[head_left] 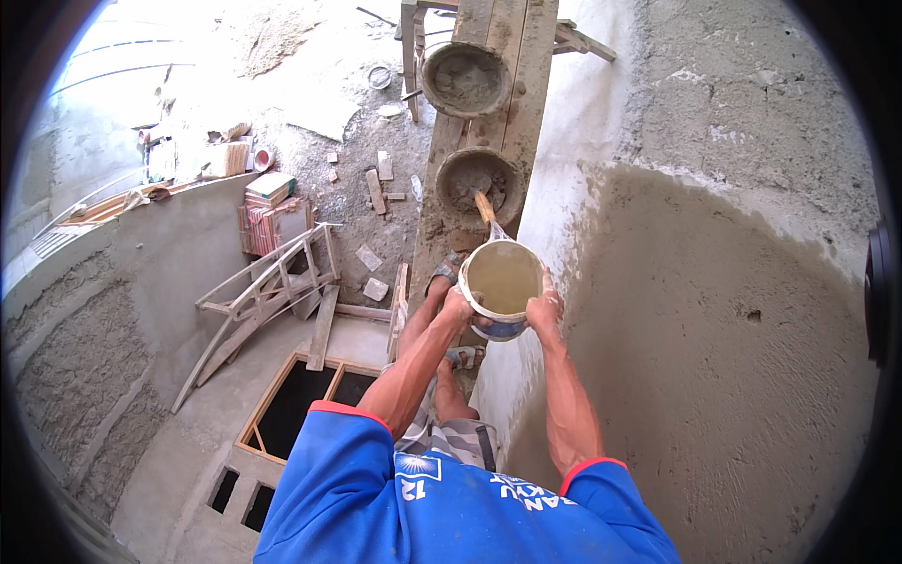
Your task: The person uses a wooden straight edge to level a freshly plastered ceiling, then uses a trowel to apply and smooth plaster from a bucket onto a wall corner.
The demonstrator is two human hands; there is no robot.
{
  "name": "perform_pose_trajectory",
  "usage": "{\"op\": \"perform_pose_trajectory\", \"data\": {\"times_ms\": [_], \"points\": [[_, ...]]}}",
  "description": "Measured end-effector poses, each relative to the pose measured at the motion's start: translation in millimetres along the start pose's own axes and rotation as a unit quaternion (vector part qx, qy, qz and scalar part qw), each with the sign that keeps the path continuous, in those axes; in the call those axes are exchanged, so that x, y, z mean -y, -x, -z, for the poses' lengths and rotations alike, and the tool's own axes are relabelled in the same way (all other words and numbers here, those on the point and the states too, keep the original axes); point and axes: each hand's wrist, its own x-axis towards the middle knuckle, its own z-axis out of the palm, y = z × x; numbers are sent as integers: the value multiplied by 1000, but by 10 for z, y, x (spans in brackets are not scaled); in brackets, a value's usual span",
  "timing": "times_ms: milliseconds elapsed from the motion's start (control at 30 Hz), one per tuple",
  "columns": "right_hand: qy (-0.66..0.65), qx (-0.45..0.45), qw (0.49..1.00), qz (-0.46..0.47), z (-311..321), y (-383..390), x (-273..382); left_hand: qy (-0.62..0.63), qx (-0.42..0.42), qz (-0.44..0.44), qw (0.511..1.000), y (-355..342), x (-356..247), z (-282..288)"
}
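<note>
Between my two hands is a white-rimmed bucket [505,278] holding murky, yellowish liquid. My left hand [460,308] is closed on the bucket's left side near the rim. On the opposite side my right hand [545,308] grips it, fingers partly hidden behind the wall. Just beyond the bucket, a round pan [444,203] with grey mortar sits on the planks. A trowel's wooden handle [485,206] slants out of that pan toward the bucket. Farther along stands a second pan [467,79], also with mortar in it.
I stand in sandals on a raised plank scaffold [526,103]. Close on the right is a wall with wet plaster [676,376]. Below left are a framed floor opening [291,404], a leaning wooden frame [272,282], stacked tiles [274,226] and rubble pieces.
</note>
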Motion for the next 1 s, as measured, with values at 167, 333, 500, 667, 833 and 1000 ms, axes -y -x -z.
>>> {"op": "perform_pose_trajectory", "data": {"times_ms": [167,333,500,667,833,1000], "points": [[-75,60,992,-82,108,38,53,-22,-46,41,998,391,-344,-328],[-233,40,970,-53,377,364,118,-219,-115,-79,966,170,98,-284],[-451,-30,888,-90,293,437,-341,-325,-106,-156,927,477,-292,-749],[-556,29,825,-94,394,68,-535,-305,-80,-256,914,335,-447,-971],[-609,26,789,-74,353,-715,-715,-113,28,-69,991,280,-455,-845],[-701,34,707,-91,33,-1769,-477,-292,-218,-165,916,-248,435,862]]}}
